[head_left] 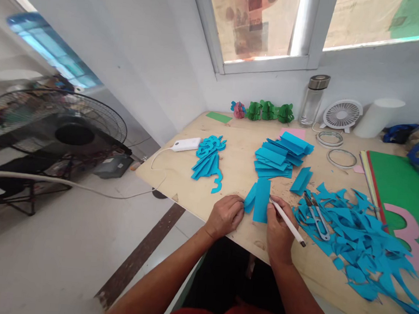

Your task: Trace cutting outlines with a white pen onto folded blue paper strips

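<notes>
At the table's front edge, my left hand (226, 216) has its fingers closed on the end of a small folded blue paper (250, 198). My right hand (280, 228) holds a white pen (288, 222) and touches the right edge of an upright blue paper strip (262, 201). Beyond the hands lies a pile of folded blue papers (280, 155), with one more folded piece (301, 180) beside it. Blue cut-out shapes (208, 159) lie to the left. Small snips (317, 217) rest on blue scraps (366, 237) at the right.
A white power bank (187, 144) with a cable sits at the table's left. Along the back stand green paper figures (267, 111), a glass bottle (312, 100), a small fan (342, 114) and a white cup (378, 117). Tape rolls (342, 158) and green sheets (406, 192) lie right.
</notes>
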A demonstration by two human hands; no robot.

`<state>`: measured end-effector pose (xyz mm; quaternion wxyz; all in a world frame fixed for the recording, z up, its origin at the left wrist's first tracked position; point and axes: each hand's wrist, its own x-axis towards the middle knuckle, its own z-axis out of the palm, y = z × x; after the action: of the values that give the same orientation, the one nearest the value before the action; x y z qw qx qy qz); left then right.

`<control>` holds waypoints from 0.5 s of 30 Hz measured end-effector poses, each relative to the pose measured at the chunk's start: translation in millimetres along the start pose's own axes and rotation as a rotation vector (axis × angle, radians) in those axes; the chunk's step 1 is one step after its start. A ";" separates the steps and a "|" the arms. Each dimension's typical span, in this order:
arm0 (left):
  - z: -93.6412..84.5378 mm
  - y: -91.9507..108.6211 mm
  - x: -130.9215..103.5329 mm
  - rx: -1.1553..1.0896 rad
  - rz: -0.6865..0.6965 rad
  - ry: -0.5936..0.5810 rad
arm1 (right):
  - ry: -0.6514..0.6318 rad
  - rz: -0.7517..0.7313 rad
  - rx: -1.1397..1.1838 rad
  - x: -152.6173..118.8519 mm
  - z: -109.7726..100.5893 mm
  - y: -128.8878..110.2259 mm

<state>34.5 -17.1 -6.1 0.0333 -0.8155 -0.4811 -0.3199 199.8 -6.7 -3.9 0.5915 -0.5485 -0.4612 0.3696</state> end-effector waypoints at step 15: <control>-9.1 -11.6 -7.5 -0.248 -0.418 0.233 | 0.117 -0.132 -0.289 2.1 -1.4 1.9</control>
<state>18.2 -19.9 -5.9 -0.0785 -0.6542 -0.5890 -0.4679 202.0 -4.9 -5.4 0.5554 -0.6170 -0.5092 0.2271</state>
